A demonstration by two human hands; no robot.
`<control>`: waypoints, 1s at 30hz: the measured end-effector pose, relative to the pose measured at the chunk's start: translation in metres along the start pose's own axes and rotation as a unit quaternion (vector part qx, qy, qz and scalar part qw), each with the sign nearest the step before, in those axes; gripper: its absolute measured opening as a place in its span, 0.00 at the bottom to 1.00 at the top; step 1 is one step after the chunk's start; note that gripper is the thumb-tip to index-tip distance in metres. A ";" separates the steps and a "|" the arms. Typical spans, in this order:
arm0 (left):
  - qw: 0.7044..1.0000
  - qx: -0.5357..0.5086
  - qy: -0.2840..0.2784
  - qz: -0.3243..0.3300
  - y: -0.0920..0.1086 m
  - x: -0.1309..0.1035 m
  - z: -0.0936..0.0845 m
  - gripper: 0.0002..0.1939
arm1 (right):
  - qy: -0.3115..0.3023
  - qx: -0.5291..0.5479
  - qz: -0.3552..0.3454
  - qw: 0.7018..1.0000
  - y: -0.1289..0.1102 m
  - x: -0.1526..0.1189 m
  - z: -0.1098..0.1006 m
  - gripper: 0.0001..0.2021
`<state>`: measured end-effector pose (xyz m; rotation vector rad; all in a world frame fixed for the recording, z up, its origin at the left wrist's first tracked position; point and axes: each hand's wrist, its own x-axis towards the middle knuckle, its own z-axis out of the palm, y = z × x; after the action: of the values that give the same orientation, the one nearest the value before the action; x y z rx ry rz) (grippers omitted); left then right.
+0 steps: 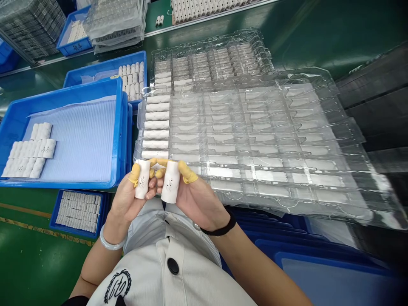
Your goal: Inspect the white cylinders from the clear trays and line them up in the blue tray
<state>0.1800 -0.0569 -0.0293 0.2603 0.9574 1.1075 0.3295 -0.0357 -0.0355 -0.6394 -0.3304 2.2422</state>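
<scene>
Holding white cylinders point(142, 180) beside the front clear tray point(366, 187)

Our left hand point(125, 193) grips one, our right hand point(197, 196) another; a blue bin point(63, 183) sits left of that tray.

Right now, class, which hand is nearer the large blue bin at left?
Left. The left hand is just right of the large blue bin; the right hand is farther right of it.

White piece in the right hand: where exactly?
Head view, a little below and left of centre: the white piece is in the right hand, just right of the matching piece in the left hand, before the clear tray.
</scene>
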 end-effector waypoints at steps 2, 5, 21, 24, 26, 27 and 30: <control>1.000 0.007 0.015 0.002 0.001 0.000 0.000 0.24 | -0.002 0.020 0.010 1.000 -0.001 0.001 0.001 0.20; 0.999 0.005 0.048 0.004 0.003 0.000 0.003 0.26 | 0.006 0.042 0.016 0.999 -0.003 0.001 0.002 0.19; 0.996 -0.056 0.075 -0.018 0.010 0.001 0.010 0.27 | 0.030 0.040 0.004 0.999 -0.004 0.003 0.002 0.18; 0.996 -0.055 0.070 -0.010 0.008 0.002 0.007 0.23 | 0.032 0.023 0.003 0.999 -0.002 0.002 0.000 0.15; 0.996 -0.046 0.073 0.000 0.006 0.002 0.005 0.20 | 0.032 0.009 -0.001 0.999 0.000 0.001 -0.001 0.13; 0.997 -0.040 0.071 0.007 0.005 0.001 0.005 0.20 | 0.033 0.004 -0.001 0.999 0.001 0.001 -0.002 0.13; 0.998 -0.027 0.056 0.011 0.004 0.001 0.004 0.20 | 0.030 0.000 0.000 1.000 0.002 0.001 -0.002 0.14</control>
<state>0.1805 -0.0528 -0.0252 0.1665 1.0242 1.1761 0.3288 -0.0361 -0.0384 -0.7043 -0.2999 2.2186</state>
